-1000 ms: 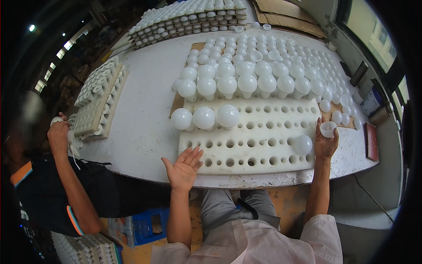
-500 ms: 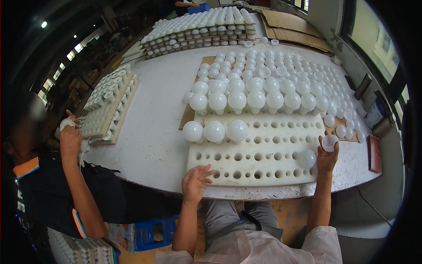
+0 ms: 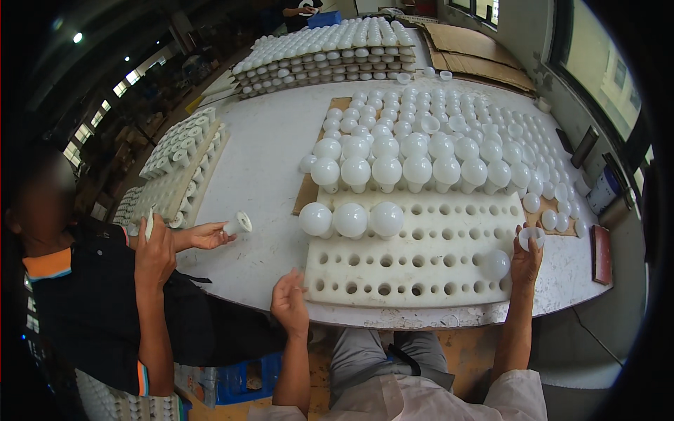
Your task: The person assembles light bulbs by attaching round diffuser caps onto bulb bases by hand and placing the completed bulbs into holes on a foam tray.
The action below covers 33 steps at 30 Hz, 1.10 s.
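Observation:
My right hand [image 3: 525, 263] grips a translucent white bulb cover [image 3: 531, 239] with its open rim facing up. It is beside the right edge of a white foam board [image 3: 435, 275] with rows of holes. A white globe [image 3: 496, 264] sits on the board close to that hand. My left hand [image 3: 289, 303] is off the board's left front corner, its fingers loosely bent and apart, holding nothing. Three white bulbs [image 3: 350, 221] stand at the board's left, and a full row of bulbs [image 3: 387, 173] lines its far part.
To the left, a co-worker's hand [image 3: 209, 236] holds out a white bulb base [image 3: 242, 222]. A tray of bases [image 3: 181, 149] lies beyond. Many loose covers [image 3: 531, 203] cover cardboard at right. Stacked bulb trays [image 3: 330, 59] stand far back; a red box [image 3: 601, 254] lies right.
My left hand has drawn back leftward off the board. The co-worker's hand has come forward with a bulb base. My right hand still holds the cover; the whole view has shifted slightly.

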Motion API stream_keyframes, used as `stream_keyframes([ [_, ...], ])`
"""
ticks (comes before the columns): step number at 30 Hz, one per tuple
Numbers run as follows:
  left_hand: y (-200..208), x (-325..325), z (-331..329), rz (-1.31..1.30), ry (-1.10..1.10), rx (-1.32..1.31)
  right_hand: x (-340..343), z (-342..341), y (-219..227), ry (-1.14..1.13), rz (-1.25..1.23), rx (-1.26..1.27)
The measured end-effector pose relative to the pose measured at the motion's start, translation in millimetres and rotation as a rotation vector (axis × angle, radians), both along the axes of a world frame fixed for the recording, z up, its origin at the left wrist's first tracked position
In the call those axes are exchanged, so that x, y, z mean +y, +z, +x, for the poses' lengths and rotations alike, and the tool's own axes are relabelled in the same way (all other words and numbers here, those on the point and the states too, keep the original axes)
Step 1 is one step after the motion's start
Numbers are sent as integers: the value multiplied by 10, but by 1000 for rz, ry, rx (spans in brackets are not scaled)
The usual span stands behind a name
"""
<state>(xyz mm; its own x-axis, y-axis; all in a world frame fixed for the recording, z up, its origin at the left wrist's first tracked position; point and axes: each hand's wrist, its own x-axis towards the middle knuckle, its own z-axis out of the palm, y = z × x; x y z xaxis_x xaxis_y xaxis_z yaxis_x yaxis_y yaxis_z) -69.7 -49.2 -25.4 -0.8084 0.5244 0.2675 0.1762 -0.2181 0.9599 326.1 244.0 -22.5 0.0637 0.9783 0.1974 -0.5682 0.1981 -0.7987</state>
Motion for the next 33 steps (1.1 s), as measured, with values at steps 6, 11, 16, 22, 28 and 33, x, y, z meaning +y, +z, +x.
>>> stream_keyframes([
  [6, -259, -23, -886, -355, 320, 325, -55, -60, 93, 54, -23, 50],
  [11, -330, 260, -1625, -867, 234, 854, -34, -41, 63, 52, -21, 38],
  [16, -325, 650, -2041, -950, -49, 763, -59, 88, 48, 30, -6, 19],
  [22, -258, 386, -1755, -803, 175, 508, -30, -60, 7, 51, 4, 1],
  [28, -89, -277, -930, -27, -136, -261, -384, -108, 338, 141, 108, -94],
  [33, 423, -342, 310, -53, -715, -399, -1074, -492, 566, 565, 240, -268],
])
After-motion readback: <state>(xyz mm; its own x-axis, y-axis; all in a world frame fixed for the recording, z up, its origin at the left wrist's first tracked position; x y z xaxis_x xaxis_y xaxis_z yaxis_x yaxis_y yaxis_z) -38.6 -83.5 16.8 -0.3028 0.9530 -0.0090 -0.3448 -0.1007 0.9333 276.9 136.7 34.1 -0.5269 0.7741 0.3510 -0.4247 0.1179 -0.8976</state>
